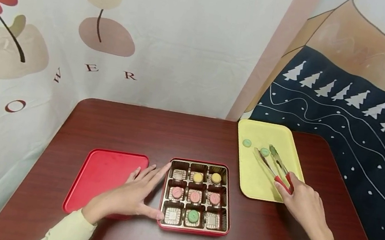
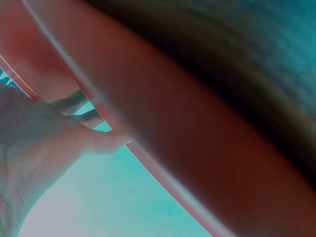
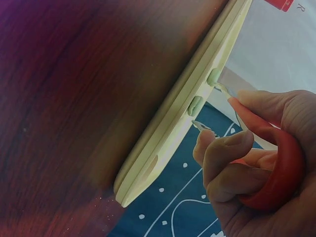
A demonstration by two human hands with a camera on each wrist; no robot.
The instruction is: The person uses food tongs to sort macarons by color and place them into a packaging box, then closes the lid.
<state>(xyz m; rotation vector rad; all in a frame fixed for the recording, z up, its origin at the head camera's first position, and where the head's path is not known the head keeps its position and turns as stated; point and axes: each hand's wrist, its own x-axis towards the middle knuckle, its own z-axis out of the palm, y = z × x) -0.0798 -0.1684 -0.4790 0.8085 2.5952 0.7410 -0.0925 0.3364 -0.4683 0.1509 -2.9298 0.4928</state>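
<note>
My right hand grips red-handled metal tongs over the yellow tray. The spread tong tips stand on either side of a green macaron. A second green macaron lies further left on that tray. Beside the box, my left hand rests with straight fingers, its thumb and index fingertip at the left wall. Inside its gold divided insert are two yellow macarons in the back row, three pink macarons across the middle, and a green macaron front centre.
A red lid lies on the brown table at the left, partly under my left hand and forearm. Behind the table hangs a printed cloth with flowers, trees and letters.
</note>
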